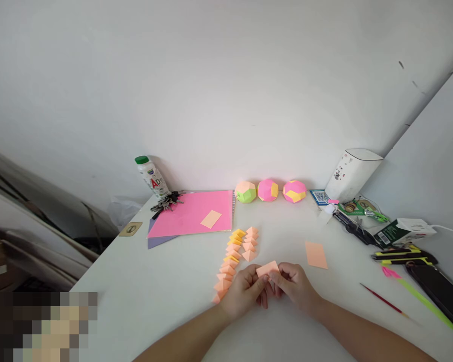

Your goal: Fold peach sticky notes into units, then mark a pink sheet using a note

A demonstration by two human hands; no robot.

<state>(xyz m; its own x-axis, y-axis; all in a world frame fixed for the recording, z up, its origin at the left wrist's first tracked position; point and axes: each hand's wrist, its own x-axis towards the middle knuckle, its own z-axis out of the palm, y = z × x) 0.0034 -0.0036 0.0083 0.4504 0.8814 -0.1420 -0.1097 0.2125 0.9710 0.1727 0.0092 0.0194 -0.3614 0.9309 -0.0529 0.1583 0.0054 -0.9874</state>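
Between my two hands is a small peach paper piece (268,269), held just above the white table. My left hand (245,287) pinches its left side, thumb in front. On its right side my right hand (295,284) grips it, with the thumb pressed on the lower edge. Close by on the left runs a row of folded paper units (227,269), peach with some orange ones. A shorter row of peach folded units (250,241) stands beside it. A flat peach paper sheet (316,255) lies to the right of my hands.
Three paper balls (268,190) stand along the wall. At the left are a pink sheet (191,213) with a peach paper on it, keys (166,202) and a white bottle (151,176). A thin brush (383,298), utility knife (403,255) and white container (353,173) are at the right.
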